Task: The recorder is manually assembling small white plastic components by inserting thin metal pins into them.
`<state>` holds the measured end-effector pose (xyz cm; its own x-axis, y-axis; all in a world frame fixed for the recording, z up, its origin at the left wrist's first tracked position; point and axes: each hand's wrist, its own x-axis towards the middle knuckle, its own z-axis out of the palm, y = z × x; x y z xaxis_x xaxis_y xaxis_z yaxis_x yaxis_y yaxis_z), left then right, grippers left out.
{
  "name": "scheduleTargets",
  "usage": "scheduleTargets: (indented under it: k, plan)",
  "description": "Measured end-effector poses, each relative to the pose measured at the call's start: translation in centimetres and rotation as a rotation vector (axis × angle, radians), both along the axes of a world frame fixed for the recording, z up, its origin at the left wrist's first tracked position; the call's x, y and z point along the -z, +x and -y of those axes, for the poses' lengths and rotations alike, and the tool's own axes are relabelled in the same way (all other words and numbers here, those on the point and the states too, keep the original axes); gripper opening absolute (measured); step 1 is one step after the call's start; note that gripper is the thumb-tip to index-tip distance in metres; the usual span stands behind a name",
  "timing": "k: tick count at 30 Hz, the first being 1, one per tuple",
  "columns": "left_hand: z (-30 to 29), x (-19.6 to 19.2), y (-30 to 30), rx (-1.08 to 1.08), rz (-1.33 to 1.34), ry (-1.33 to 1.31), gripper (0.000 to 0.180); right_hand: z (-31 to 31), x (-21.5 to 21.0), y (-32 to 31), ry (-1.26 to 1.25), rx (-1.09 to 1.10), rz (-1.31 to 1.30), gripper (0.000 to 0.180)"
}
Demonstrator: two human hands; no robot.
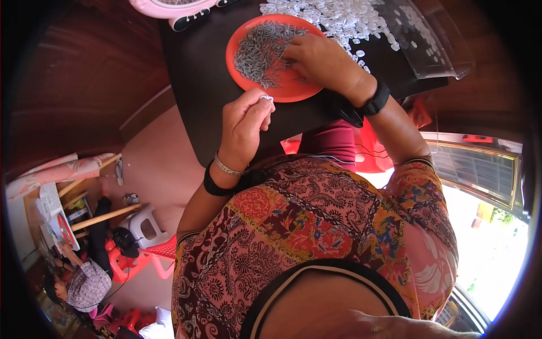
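My left hand (244, 125) is closed near the plate's front edge, pinching a small white plastic piece (267, 99) between thumb and forefinger. Over the right side of a round orange-red plate (293, 93), my right hand (323, 59) reaches in with its fingers drawn together. Its fingertips are down at a heap of small grey screw-like pins (261, 53); what they grip, if anything, is too small to make out. The heap covers mostly the left and far parts of the plate.
Behind the plate lies a large pile of small clear-white plastic pieces (344, 20) on the dark table (195, 85). A transparent tray (437, 62) with more pieces stands at far right. A pink object (169, 8) sits at far left. Another person (87, 285) is at lower left, beside stools (149, 226).
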<state>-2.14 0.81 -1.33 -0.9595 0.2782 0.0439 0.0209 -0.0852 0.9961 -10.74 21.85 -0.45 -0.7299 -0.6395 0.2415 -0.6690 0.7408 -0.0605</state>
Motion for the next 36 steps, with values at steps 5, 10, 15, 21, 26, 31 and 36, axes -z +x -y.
scheduleTargets:
  k: [5,10,15,21,26,31,36]
  plan:
    - [-0.1,-0.3,0.0,-0.001,0.043,0.053,0.025,-0.7,0.0,0.3,-0.079,-0.015,0.086,0.014]
    - [-0.1,-0.7,-0.3,-0.012,0.020,0.076,0.026,-1.9,-0.5,0.1,-0.150,0.019,0.090,0.012]
    - [-0.2,-0.7,-0.4,0.010,0.021,0.113,0.025,-2.1,-1.2,0.6,-0.173,0.050,0.136,0.019]
    - [-0.2,-0.8,-0.4,0.030,0.015,0.094,0.024,-1.6,-1.2,1.2,-0.257,0.049,0.193,0.026]
    - [-0.1,-0.8,-0.3,0.025,-0.003,0.053,0.024,-1.5,-1.2,1.4,-0.366,0.070,0.354,0.025]
    - [0.1,-0.8,-0.4,0.060,0.018,0.005,0.024,-0.5,-1.8,2.7,-0.787,0.032,0.818,0.024]
    - [-0.2,-1.0,-0.6,0.089,-0.007,-0.020,0.024,0.1,-1.8,3.4,-0.989,-0.032,0.943,0.020]
